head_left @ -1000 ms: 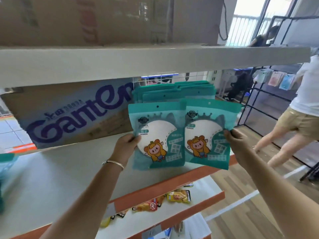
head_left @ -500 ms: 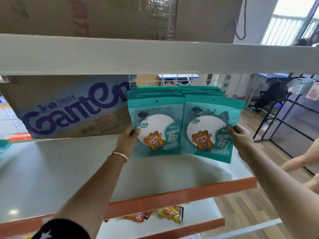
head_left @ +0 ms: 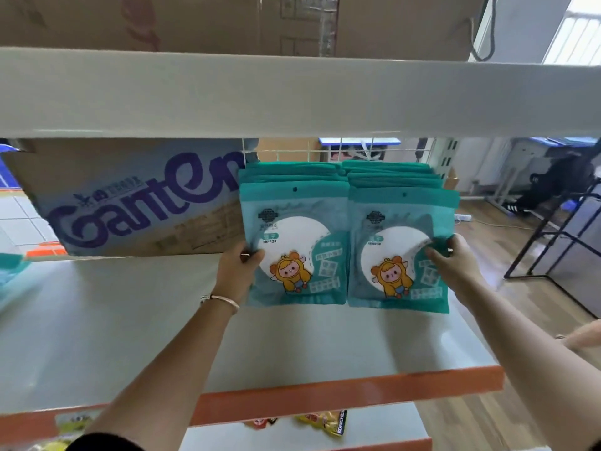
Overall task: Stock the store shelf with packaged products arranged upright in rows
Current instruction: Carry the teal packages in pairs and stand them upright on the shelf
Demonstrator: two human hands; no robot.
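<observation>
Both forearms reach up and forward, well apart. The left hand [head_left: 239, 271], a thin bangle on its wrist, pinches the outer edge of the left packet [head_left: 302, 249]. The right hand [head_left: 455, 265] grips the outer edge of the right packet [head_left: 400, 255], fingers curled onto its front.

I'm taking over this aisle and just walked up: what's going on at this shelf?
A person is stocking teal mirror packets. The left hand grips the left mirror packet by its left edge, and the right hand grips the right mirror packet by its right edge. Both packets are upright, side by side, at the front of two rows of the same packets on the shelf, right of a Ganten cardboard box.
</observation>
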